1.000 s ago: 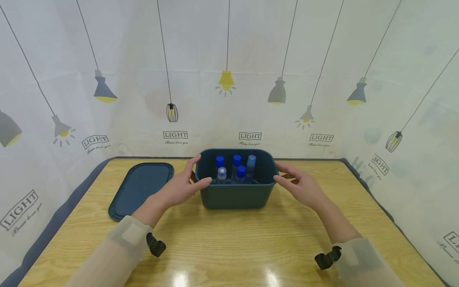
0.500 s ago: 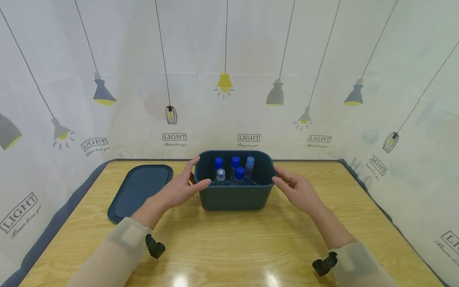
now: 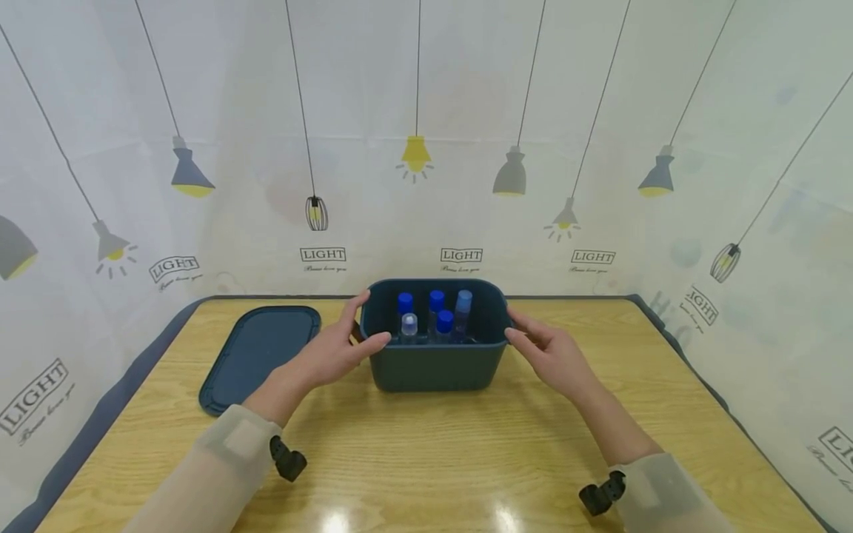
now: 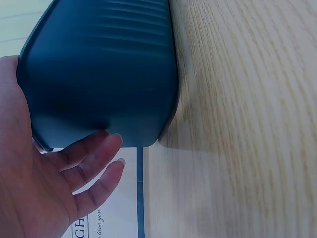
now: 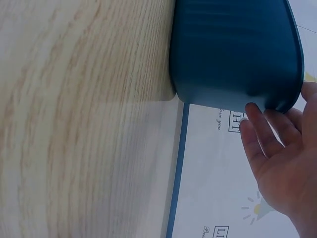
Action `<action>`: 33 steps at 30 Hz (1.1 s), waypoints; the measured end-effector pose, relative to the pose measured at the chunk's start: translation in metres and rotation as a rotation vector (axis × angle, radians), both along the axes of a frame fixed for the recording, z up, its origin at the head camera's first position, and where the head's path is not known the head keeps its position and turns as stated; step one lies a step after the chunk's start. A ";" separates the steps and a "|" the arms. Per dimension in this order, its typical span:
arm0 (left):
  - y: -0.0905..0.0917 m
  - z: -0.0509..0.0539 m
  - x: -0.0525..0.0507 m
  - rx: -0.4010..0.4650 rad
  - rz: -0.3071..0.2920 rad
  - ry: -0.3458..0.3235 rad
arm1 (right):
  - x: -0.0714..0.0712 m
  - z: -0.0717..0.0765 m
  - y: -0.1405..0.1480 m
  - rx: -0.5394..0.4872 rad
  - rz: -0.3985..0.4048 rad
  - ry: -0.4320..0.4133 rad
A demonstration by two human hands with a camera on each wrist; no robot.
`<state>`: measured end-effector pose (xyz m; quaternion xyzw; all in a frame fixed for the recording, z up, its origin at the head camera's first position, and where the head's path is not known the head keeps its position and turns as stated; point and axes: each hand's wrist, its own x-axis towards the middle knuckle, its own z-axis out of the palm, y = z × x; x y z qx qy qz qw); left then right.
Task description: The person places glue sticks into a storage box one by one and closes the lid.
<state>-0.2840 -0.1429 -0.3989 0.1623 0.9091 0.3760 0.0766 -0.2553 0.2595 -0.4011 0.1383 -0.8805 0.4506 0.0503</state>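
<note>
A dark blue-green storage bin [image 3: 436, 368] stands upright on the table, its top open. Inside are several small clear bottles, among them ones with dark blue caps [image 3: 444, 320], one with a light blue cap [image 3: 463, 300] and one with a clear cap [image 3: 409, 323]. My left hand [image 3: 326, 352] holds the bin's left end, thumb at the front rim and index finger toward the back. At the right end, my right hand [image 3: 556, 359] holds the rim between thumb and fingers. The wrist views show the other fingers of both hands loosely bent beneath the rim.
A flat dark blue lid [image 3: 256, 363] lies on the wooden table [image 3: 426, 451] left of the bin, partly behind my left forearm. A white curtain [image 3: 373, 89] printed with lamps hangs around the table's back and sides.
My right hand's fingers have drawn in slightly at the bin's right end. The whole head view has shifted a little. Bin, bottles and lid stay put on the table.
</note>
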 end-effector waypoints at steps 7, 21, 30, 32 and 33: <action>0.000 -0.001 -0.002 -0.007 0.001 0.004 | -0.004 -0.002 0.002 -0.111 0.077 -0.109; -0.025 0.002 0.006 0.089 0.011 0.083 | -0.007 -0.007 0.004 -0.165 0.095 -0.193; -0.094 0.003 0.021 0.186 0.063 0.023 | -0.006 -0.007 0.004 -0.165 0.088 -0.194; -0.114 0.002 0.025 0.177 0.066 -0.001 | -0.005 -0.008 0.004 -0.164 0.087 -0.195; -0.125 0.001 0.026 0.169 0.066 -0.010 | -0.005 -0.008 0.004 -0.163 0.087 -0.194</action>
